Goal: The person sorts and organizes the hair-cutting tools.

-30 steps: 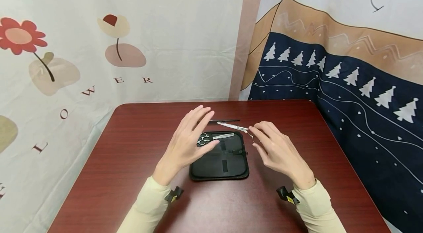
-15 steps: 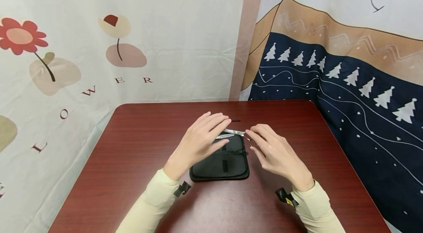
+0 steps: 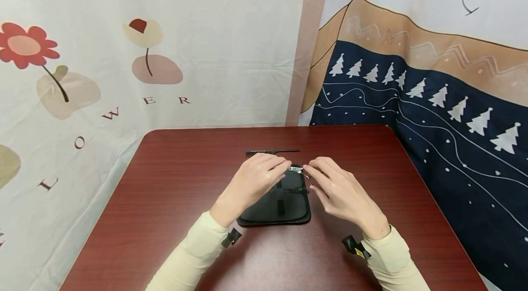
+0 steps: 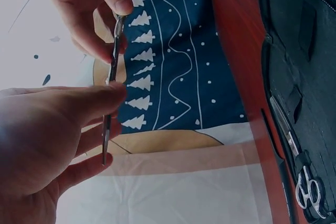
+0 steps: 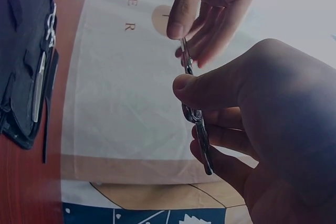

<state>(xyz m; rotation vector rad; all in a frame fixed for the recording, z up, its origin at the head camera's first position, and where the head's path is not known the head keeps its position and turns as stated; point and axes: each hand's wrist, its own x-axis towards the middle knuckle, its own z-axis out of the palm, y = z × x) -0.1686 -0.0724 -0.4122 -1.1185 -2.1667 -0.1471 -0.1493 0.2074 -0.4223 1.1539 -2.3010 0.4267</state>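
Silver scissors (image 3: 294, 169) are held in the air above the upper part of a black case (image 3: 268, 206). The left hand (image 3: 253, 181) pinches the blades between thumb and fingers; in the left wrist view the blade (image 4: 106, 135) runs down past the left thumb (image 4: 107, 98). The right hand (image 3: 346, 192) pinches the scissors at the handle end, where the finger rings (image 5: 193, 114) show in the right wrist view. A second pair of scissors (image 4: 310, 190) lies in the case, hidden by the left hand in the head view.
A thin black comb-like tool (image 3: 264, 151) lies on the dark red table (image 3: 173, 167) behind the case. Printed cloths (image 3: 231, 52) hang behind and beside the table.
The left hand has moved right and closed onto the blades. The scissors have come down a little, and the right hand has shifted slightly left, still holding the handle end.
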